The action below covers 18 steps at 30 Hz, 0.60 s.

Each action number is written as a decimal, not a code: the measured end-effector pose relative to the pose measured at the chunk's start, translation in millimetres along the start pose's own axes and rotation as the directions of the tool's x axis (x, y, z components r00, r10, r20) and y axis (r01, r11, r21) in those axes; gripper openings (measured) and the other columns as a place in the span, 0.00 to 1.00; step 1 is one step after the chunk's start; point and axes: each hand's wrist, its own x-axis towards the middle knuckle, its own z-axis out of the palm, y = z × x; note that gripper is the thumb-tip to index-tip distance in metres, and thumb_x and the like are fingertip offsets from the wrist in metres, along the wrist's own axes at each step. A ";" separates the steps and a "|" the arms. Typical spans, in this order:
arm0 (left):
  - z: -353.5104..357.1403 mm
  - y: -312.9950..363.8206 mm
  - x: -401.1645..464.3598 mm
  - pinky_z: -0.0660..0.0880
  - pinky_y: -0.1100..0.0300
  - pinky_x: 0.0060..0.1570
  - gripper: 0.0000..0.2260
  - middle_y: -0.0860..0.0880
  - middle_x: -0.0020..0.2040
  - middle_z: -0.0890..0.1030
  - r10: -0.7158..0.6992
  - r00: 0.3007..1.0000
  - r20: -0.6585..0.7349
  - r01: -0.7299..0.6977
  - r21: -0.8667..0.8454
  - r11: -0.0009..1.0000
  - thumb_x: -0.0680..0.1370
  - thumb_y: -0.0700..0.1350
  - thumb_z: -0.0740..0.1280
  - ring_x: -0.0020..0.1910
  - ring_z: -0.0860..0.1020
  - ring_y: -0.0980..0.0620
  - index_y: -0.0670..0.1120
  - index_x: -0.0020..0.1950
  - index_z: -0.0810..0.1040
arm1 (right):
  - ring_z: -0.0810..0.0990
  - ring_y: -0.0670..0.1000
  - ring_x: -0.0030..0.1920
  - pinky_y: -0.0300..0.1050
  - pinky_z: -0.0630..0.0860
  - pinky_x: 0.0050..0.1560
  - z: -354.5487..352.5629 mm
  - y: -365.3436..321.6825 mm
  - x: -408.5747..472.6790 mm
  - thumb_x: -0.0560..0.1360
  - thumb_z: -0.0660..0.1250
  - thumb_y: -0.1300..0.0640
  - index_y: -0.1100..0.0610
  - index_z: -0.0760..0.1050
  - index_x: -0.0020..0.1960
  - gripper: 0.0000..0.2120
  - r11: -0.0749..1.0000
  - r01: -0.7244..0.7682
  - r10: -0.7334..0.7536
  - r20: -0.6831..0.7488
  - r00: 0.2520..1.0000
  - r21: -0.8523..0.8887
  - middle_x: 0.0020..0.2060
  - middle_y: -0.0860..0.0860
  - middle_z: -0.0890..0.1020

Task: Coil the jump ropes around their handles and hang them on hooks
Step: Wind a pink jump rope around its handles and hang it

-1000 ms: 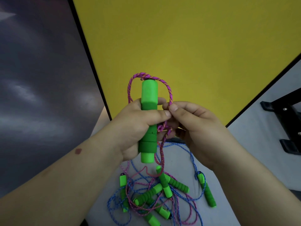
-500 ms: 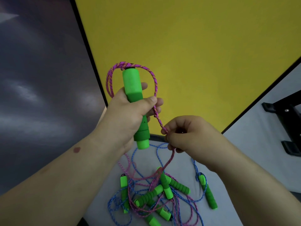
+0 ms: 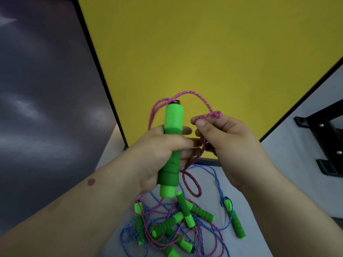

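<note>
A pale grey surface [image 3: 289,179] carries a tangled heap of jump ropes [image 3: 172,227]: bright green foam handles lying at crossed angles among loose loops of pink and blue cord. One green handle [image 3: 234,217] lies a little apart to the right, a blue cord [image 3: 219,184] running from its top end.

- The left hand [image 3: 163,156] covers the middle of the green handle [image 3: 171,143].
- At 6 o'clock, the tangled ropes [image 3: 178,227] run off the bottom edge.
- At 3 o'clock, the black rack [image 3: 326,143] is cut by the right edge.
</note>
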 end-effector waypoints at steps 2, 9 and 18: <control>6.0 -1.3 -4.6 0.80 0.40 0.62 0.25 0.35 0.52 0.85 -0.015 0.998 0.060 0.009 0.099 0.995 0.69 0.41 0.77 0.51 0.85 0.37 0.42 0.65 0.77 | 0.80 0.48 0.31 0.44 0.78 0.29 1.9 0.5 -1.0 0.80 0.68 0.57 0.56 0.83 0.47 0.06 0.999 -0.024 0.025 -0.049 0.998 0.030 0.32 0.50 0.84; 7.6 4.1 -11.5 0.84 0.53 0.39 0.11 0.42 0.42 0.87 -0.040 0.993 0.111 0.036 0.041 0.998 0.78 0.32 0.70 0.36 0.86 0.48 0.40 0.60 0.77 | 0.74 0.52 0.31 0.46 0.75 0.33 -3.1 12.2 10.0 0.79 0.68 0.57 0.60 0.82 0.53 0.08 0.979 -0.188 0.196 -0.118 0.973 0.076 0.30 0.53 0.77; -1.5 16.6 1.0 0.82 0.57 0.33 0.12 0.43 0.44 0.87 0.144 0.971 -0.193 -0.191 -0.249 0.949 0.78 0.33 0.71 0.38 0.86 0.50 0.42 0.60 0.75 | 0.81 0.50 0.40 0.53 0.78 0.54 -0.4 6.9 -6.6 0.78 0.70 0.51 0.60 0.80 0.51 0.11 0.961 -0.271 0.261 0.525 0.810 -0.058 0.40 0.54 0.80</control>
